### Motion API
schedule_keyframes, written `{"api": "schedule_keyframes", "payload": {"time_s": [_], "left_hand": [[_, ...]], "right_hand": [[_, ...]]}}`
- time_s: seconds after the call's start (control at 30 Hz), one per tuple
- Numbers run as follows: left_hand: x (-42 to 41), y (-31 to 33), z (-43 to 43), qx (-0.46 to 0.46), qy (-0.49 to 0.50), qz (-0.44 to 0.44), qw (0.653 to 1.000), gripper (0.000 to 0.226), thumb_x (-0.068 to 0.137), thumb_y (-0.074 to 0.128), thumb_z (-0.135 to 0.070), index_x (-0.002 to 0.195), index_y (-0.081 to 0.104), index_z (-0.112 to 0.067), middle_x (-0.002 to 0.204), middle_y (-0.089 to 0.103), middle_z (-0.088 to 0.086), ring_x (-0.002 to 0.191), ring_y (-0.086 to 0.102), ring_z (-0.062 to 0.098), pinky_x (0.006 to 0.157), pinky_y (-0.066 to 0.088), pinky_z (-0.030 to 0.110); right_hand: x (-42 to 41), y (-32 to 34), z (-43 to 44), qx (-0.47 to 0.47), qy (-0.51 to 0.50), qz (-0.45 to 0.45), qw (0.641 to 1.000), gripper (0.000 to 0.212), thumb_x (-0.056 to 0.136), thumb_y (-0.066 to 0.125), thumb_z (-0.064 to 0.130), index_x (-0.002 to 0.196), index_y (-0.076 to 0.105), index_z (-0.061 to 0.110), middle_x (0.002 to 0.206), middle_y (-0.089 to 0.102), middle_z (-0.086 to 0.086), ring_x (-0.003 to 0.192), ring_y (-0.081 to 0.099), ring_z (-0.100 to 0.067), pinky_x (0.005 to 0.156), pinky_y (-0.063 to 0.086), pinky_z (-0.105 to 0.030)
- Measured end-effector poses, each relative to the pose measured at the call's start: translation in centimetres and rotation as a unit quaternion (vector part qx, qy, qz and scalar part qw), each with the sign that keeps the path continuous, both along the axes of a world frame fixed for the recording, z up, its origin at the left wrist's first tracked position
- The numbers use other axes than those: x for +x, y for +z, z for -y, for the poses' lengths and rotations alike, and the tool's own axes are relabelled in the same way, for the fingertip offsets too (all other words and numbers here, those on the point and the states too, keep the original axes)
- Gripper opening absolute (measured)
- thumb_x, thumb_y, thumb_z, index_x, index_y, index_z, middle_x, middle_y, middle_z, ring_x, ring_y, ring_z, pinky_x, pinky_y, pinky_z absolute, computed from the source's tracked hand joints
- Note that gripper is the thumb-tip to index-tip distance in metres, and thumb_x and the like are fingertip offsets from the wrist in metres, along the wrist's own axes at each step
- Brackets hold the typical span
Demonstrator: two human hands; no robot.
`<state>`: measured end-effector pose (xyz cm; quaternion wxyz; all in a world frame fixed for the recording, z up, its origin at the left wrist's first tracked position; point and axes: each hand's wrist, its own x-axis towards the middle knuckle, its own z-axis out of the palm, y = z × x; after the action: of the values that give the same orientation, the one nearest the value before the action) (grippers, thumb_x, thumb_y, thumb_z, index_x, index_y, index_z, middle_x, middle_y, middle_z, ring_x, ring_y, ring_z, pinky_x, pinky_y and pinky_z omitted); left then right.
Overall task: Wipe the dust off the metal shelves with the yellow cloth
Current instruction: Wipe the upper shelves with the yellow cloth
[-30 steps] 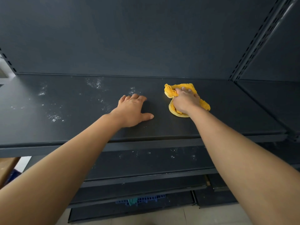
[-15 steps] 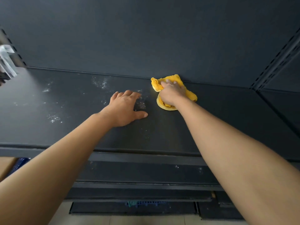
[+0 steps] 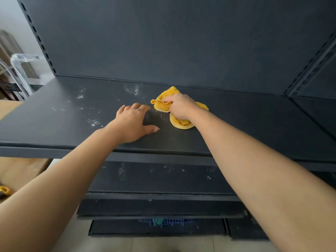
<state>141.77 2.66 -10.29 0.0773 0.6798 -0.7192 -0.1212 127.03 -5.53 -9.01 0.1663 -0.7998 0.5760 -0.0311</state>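
Observation:
A crumpled yellow cloth [image 3: 161,104] lies on the dark metal shelf [image 3: 245,124], close to the back panel. My right hand [image 3: 181,106] grips the cloth and presses it onto the shelf. My left hand [image 3: 133,122] rests flat on the shelf just left of the cloth, fingers spread. White dust specks [image 3: 131,90] lie on the shelf to the left of both hands, some near the back panel and some near my left wrist. A lower shelf [image 3: 154,180] below also carries white specks.
The dark back panel [image 3: 172,42] rises behind the shelf, with slotted uprights at left [image 3: 39,37] and right [image 3: 309,68]. A neighbouring shelf [image 3: 320,110] continues to the right. A blue plastic grid [image 3: 167,221] shows under the bottom shelf. A metal frame [image 3: 18,70] stands at far left.
My right hand has slid the cloth leftward along the back of the shelf toward my left hand and the dust. My left hand has stayed flat on the shelf.

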Motion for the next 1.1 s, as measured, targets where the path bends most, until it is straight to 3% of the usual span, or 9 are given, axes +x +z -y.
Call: {"api": "schedule_keyframes", "payload": {"time_s": [0.2,0.33,0.6,0.87,1.1], "left_hand": [[-0.6,-0.5,-1.5,-0.004,-0.069,-0.007,0.998,0.067,0.088,0.05,-0.05,0.143,0.029,-0.019,0.145,0.035,0.007,0.135,0.032,0.028,0.117,0.013,0.039],[-0.1,-0.9,-2.6,-0.014,-0.078,-0.004,0.997,0.065,0.09,0.047,-0.051,0.143,0.03,-0.017,0.144,0.037,0.008,0.134,0.033,0.028,0.117,0.012,0.04],[1.9,-0.8,-2.2,-0.02,-0.053,-0.001,0.998,0.057,0.092,0.047,-0.044,0.14,0.033,-0.018,0.144,0.038,0.007,0.133,0.034,0.029,0.116,0.014,0.041],[3.3,-0.5,-0.2,-0.011,-0.013,0.004,1.0,0.062,0.092,0.047,-0.046,0.144,0.028,-0.019,0.148,0.033,0.007,0.137,0.029,0.029,0.118,0.011,0.042],[5.1,-0.9,-0.2,-0.005,0.025,0.008,1.0,0.064,0.09,0.047,-0.051,0.143,0.029,-0.019,0.146,0.035,0.006,0.136,0.029,0.028,0.118,0.01,0.041]], "right_hand": [[-3.8,-2.1,-3.7,-0.07,-0.136,-0.027,0.988,0.052,0.095,0.031,0.009,0.141,0.041,0.031,0.151,0.034,0.002,0.135,0.034,-0.029,0.109,0.026,-0.045],[-1.8,-2.2,-5.4,-0.057,-0.203,-0.069,0.975,0.046,0.097,0.034,0.016,0.142,0.038,0.023,0.154,0.027,-0.002,0.14,0.024,-0.03,0.112,0.02,-0.048],[4.0,-1.8,-4.8,-0.002,-0.124,-0.043,0.991,0.055,0.097,0.036,0.014,0.149,0.023,0.024,0.16,0.009,-0.001,0.147,0.002,-0.029,0.116,0.004,-0.051],[3.5,-1.9,0.0,0.006,-0.114,-0.064,0.991,0.058,0.099,0.032,0.019,0.152,0.01,0.026,0.16,-0.001,-0.002,0.147,-0.002,-0.03,0.117,0.0,-0.052],[5.2,-1.9,3.6,-0.004,-0.081,-0.082,0.993,0.056,0.097,0.025,0.016,0.151,0.014,0.026,0.16,0.005,-0.001,0.146,0.001,-0.03,0.116,0.001,-0.053]]}}
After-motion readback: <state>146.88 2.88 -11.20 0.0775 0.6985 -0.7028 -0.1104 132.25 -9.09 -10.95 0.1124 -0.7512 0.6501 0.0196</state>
